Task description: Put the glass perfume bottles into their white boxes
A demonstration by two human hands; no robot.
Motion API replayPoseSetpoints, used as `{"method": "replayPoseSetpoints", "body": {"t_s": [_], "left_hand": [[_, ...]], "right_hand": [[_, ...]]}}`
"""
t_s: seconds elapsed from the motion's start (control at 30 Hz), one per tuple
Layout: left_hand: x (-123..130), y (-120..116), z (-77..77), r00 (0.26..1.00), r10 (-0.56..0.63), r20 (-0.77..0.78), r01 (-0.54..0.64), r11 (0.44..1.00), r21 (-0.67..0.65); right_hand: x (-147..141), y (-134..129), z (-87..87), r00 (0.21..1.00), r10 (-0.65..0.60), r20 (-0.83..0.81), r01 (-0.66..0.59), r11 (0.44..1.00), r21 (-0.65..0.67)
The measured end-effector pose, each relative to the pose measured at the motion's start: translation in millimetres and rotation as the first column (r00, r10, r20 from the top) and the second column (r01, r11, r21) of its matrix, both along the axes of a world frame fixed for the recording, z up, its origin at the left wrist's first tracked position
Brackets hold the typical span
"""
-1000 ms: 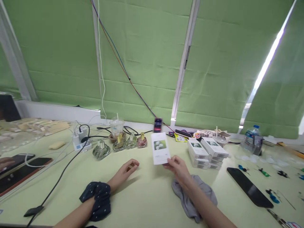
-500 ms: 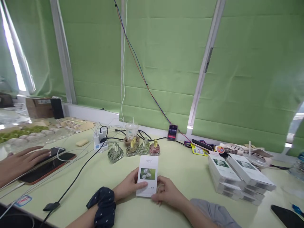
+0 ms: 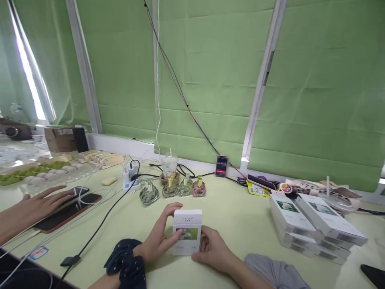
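Note:
Between my hands a small white box stands near-upright on the table, a flower picture and printed text on its front. A crease runs below its top panel. My left hand grips the box's left side, thumb across the picture and index finger by the top corner. On the lower right edge my right hand has its fingers curled in and pressed to the box. Beyond it stand several glass perfume bottles: a dark-patterned one, a gold-topped one, a clear one and a pink one.
Stacked white boxes stand at right. At left, another person's hand rests on a phone, beside a second phone. Cables run around a white power adapter. A plastic cup stands behind the bottles.
The box has come upright, and a crease now shows below its top panel. My left index finger has risen to its upper corner, and the left thumb has moved up onto the picture.

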State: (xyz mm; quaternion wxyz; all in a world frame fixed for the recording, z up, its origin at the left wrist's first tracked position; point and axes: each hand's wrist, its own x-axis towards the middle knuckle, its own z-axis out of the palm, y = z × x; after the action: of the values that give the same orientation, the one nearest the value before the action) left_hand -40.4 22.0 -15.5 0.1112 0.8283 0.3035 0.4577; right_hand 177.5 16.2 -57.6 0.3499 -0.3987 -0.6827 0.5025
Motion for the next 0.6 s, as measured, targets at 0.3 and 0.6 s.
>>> {"method": "replayPoseSetpoints", "body": {"t_s": [0.3, 0.6], "left_hand": [[-1.8, -3.7, 5.1, 0.987, 0.108, -0.116, -0.045, 0.894, 0.446], [-7.3, 5.3, 0.3, 0.966, 0.059, -0.25, 0.094, 0.824, 0.558]], "right_hand": [[0.4, 4.1, -5.7, 0.999, -0.023, 0.029, 0.022, 0.999, 0.026], [2.6, 3.4, -4.7, 1.0, -0.02, 0.01, 0.019, 0.999, 0.044]]}}
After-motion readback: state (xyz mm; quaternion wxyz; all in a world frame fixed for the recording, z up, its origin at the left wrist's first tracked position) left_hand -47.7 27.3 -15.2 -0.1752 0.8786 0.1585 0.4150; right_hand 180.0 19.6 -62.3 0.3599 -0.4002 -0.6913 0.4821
